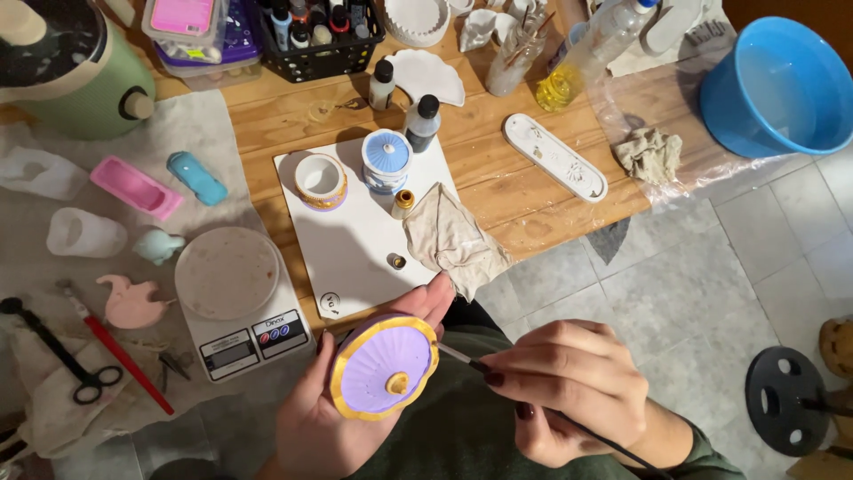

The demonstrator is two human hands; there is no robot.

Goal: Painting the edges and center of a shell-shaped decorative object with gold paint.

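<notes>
My left hand [333, 404] cups a round lilac lid [382, 366] with a fluted top, a gold rim and a gold knob. My right hand [569, 391] pinches a thin dark paintbrush [458, 356] whose tip touches the lid's right edge. Above the hands a white square board [355, 240] carries a small pot [321, 181] with a lilac and gold band, a blue and white lidded jar [386, 160], a small open gold paint bottle [403, 204], its cap [396, 261] and a crumpled beige rag [451, 238].
A kitchen scale [238, 298] sits left of the board, with scissors [62, 356], a red-handled tool [120, 351] and pastel moulds [133, 187] further left. Paint bottles [423, 123], a long white tray [554, 156], a spray bottle [591, 49] and a blue basin [782, 84] stand behind.
</notes>
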